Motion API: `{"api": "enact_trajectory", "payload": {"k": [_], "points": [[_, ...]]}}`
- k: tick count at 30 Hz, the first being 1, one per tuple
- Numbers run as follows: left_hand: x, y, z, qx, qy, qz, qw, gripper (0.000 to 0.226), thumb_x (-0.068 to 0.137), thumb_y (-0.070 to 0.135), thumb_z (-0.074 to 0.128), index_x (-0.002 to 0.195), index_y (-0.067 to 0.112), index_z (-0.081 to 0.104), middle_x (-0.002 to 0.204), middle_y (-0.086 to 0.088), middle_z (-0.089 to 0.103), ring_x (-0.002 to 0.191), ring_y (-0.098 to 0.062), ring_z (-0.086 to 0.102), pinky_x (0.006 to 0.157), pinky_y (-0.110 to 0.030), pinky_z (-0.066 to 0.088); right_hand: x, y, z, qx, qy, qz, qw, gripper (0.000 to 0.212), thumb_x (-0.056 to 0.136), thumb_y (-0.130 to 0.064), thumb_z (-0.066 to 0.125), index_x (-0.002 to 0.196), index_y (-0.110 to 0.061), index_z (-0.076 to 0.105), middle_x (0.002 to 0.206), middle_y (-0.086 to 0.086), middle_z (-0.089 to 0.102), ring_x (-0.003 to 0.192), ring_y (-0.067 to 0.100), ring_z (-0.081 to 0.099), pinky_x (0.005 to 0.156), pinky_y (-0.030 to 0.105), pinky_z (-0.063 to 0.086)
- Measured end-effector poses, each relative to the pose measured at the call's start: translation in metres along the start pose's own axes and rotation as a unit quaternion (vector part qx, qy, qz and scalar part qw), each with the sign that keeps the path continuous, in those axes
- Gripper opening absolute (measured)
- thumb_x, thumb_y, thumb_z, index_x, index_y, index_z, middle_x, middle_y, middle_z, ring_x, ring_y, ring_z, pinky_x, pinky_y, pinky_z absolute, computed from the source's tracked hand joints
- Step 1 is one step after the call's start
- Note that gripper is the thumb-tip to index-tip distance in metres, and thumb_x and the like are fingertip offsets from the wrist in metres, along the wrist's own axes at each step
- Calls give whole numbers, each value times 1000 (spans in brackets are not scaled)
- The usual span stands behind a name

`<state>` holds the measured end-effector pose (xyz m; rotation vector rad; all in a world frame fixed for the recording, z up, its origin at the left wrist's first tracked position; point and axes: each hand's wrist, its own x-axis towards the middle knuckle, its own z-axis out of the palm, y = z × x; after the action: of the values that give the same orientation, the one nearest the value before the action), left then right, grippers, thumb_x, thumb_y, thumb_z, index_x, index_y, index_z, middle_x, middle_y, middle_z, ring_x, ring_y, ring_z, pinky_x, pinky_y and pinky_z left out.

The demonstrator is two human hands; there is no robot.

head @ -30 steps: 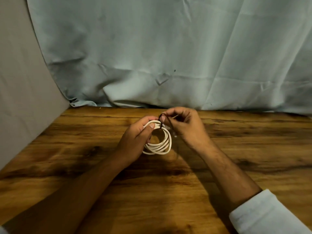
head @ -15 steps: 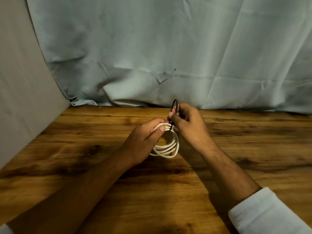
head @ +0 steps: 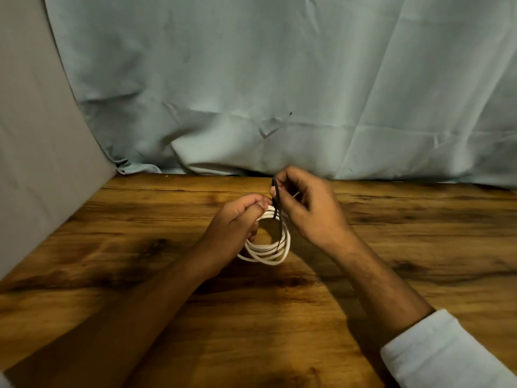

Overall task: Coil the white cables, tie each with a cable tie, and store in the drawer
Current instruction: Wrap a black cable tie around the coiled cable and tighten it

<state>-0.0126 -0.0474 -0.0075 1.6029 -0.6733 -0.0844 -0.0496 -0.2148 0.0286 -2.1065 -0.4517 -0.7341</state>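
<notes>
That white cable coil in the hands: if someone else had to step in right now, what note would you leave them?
Left hand: shut on the white cable coil, held just above the wooden table.
Right hand: pinching the black cable tie, which runs down across the coil's top.
Done: this cable is coiled.
Left: close and tighten the tie, then put the coil away. No drawer and no other cables are in view.
</notes>
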Motion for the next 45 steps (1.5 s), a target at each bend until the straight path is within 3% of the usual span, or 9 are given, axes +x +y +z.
{"api": "enact_trajectory", "payload": {"k": [7,10,14,18,21,31,39,42,45], "points": [[-5,9,6,111,-6,72,991,27,106,20,51,82,23,62,60,12,52,58,-5,48,59,-30,39,2,8,5,112,37,118,986,27,96,0,66,79,-22,65,70,3,59,66,17,53,63,33,44],[-7,9,7,152,-17,96,984,27,106,22,52,81,26,61,67,13,59,64,-6,55,63,-34,43,1,4,6,165,47,182,968,24,94,6,65,79,-12,65,64,3,54,58,11,48,55,23,42],[-5,7,2,180,-42,103,977,22,106,29,49,93,23,66,83,2,70,78,-16,67,72,-48,53,-1,3,7,216,41,249,943,18,93,6,66,81,-8,65,65,7,57,53,10,51,49,20,41],[-6,6,-3,223,-63,127,965,23,102,45,53,115,28,62,98,10,72,88,-8,70,76,-43,56,1,4,2,272,22,295,916,16,93,7,63,81,-4,63,64,13,57,48,12,53,44,19,42],[-7,3,-6,269,-43,133,953,44,91,55,62,129,35,53,109,15,71,93,0,68,80,-38,58,2,5,0,263,14,307,914,19,93,10,60,81,-5,61,62,9,59,43,8,53,40,17,40],[-6,3,-3,352,-27,215,911,39,95,57,55,124,32,64,110,9,73,97,-9,68,79,-41,54,4,13,-6,264,-66,389,880,23,85,13,58,78,-8,65,68,11,64,58,22,60,58,29,50],[-1,-1,-13,266,-10,187,946,25,97,37,63,117,25,70,101,12,75,91,-5,71,79,-37,56,-1,4,-10,314,-88,367,871,1,99,-10,64,100,-10,65,75,5,71,61,13,68,49,24,54],[0,-5,-19,191,9,103,976,16,96,33,66,110,26,71,95,9,77,88,-8,73,81,-45,59,-2,3,-14,318,-118,312,888,32,92,-4,73,121,-5,58,81,7,73,67,15,69,57,25,58],[2,-6,-20,124,13,47,991,12,96,31,67,105,26,72,94,3,78,87,-16,74,84,-53,58,-4,6,-11,243,-132,246,929,45,82,13,75,120,-4,60,85,7,72,73,13,68,69,25,57]]}}
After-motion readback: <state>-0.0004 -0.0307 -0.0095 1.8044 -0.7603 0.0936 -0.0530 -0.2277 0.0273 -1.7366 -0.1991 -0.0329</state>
